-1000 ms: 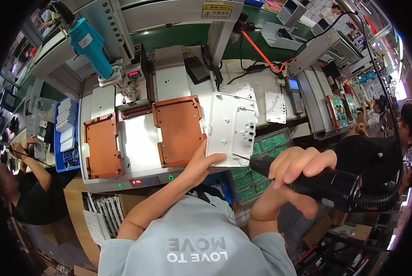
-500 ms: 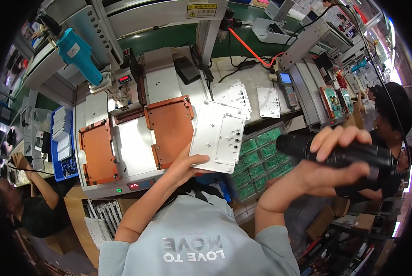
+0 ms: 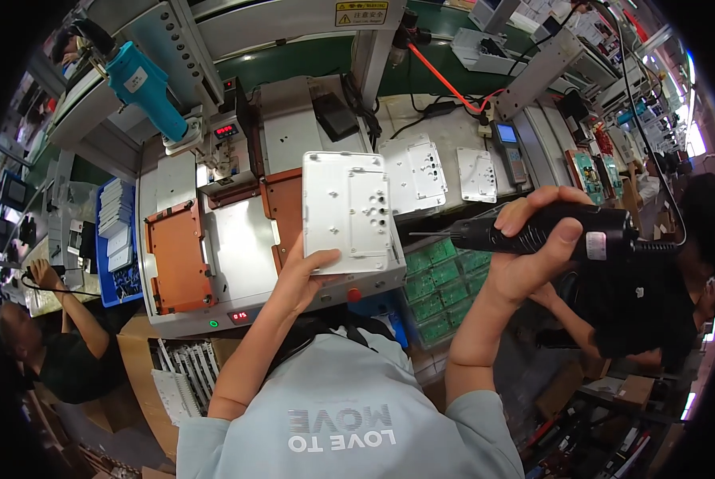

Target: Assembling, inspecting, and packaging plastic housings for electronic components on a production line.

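White cover (image 3: 323,219), one: ribbed face upward, row of round holes along its right side, held raised in front of the right-hand orange fixture (image 3: 279,198), which is partly hidden by it; gripped at its lower edge by the left hand (image 3: 295,275), thumb laid on the face, fingers closed behind. Black power screwdriver (image 3: 539,230), one: held roughly level, encircled by the right hand (image 3: 519,275). Changes noted against half a second ago: the cover has been shifted leftward and turned more upright; the driver has been swung back toward it, its thin bit (image 3: 431,233) now aimed at the cover's right edge, near but apart. By judgement, a pause between contacts is indicated, with the tool being lined up. Farther out: green circuit boards (image 3: 444,279), set in rows below the bit; white panels (image 3: 418,174), laid on the tabletop (image 3: 393,120); handheld meter (image 3: 512,160), blue-screened, placed beyond; left-hand orange fixture (image 3: 179,259), seated on the machine; blue bin (image 3: 104,279), filled with white parts, stored at far left.
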